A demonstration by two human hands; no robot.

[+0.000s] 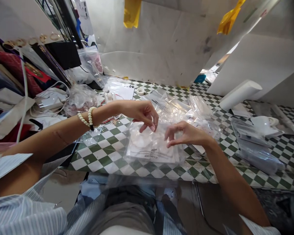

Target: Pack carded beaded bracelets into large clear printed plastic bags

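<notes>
A clear plastic bag [152,145] with a white flat item and a printed label inside lies on the green-and-white checkered tabletop [100,153]. My left hand [143,114] and my right hand [183,134] hover over its upper edge, and the fingertips of each seem to pinch the thin film. A white beaded bracelet [87,117] circles my left wrist. Crumpled clear bags [173,109] lie just beyond my hands. The white item's exact shape is blurred by the plastic.
A heap of bags, cables and fabric [51,88] rises at the left. A roll of white tape [140,91] stands beyond my hands. Grey-filled plastic bags [257,153] lie at the right, near a white foam block [240,94]. White panels [159,42] stand behind the table.
</notes>
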